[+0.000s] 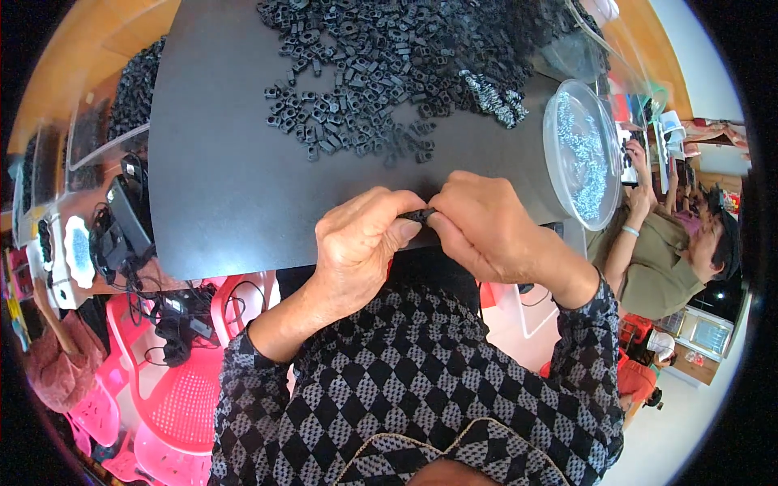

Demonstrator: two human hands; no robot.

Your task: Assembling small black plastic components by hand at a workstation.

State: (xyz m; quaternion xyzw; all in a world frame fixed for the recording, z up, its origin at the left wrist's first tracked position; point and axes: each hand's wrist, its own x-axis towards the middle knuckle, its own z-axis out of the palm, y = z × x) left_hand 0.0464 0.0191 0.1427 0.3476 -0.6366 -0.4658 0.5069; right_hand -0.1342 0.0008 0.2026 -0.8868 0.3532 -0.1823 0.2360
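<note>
Both my hands meet over the near edge of the dark table. Pinched between the thumb and finger of my left hand (356, 243) is a small black plastic part (418, 215). My right hand (490, 231) is closed at the right end of the same part, its fingertips pressed against it. Whether a second, smaller piece is in the right fingers is hidden. Beyond my hands, many loose black plastic parts (332, 113) of the same look lie spread over the table. A little heap of shiny metal pieces (494, 99) rests at the right of that pile.
A round clear tub (553, 154) holding small silvery pieces stands at the table's right edge. Clear bins (113, 150) with black parts are at the left. A pink plastic chair (182, 389) is at lower left. On the right a co-worker in an olive top (660, 263) sits close.
</note>
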